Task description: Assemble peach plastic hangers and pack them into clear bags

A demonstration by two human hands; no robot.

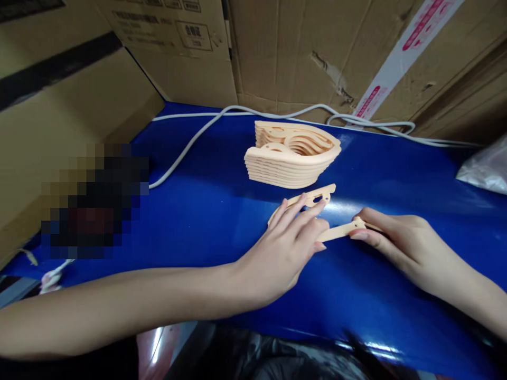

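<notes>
A flat beige curved piece with cut-out holes lies on the blue table, its two arms running out to the right. My left hand is over its curved middle, fingers extended across the upper arm and thumb beside the lower arm, holding it down. With thumb and forefinger, my right hand pinches the end of the lower arm; a thin dark strip shows between those fingers, too little to name. Just beyond stands a neat stack of matching beige pieces, touched by neither hand.
Cardboard boxes wall in the back and left of the blue table. A white cable runs along the rear edge. At left is a pixelated dark object; a clear plastic bag sits at far right.
</notes>
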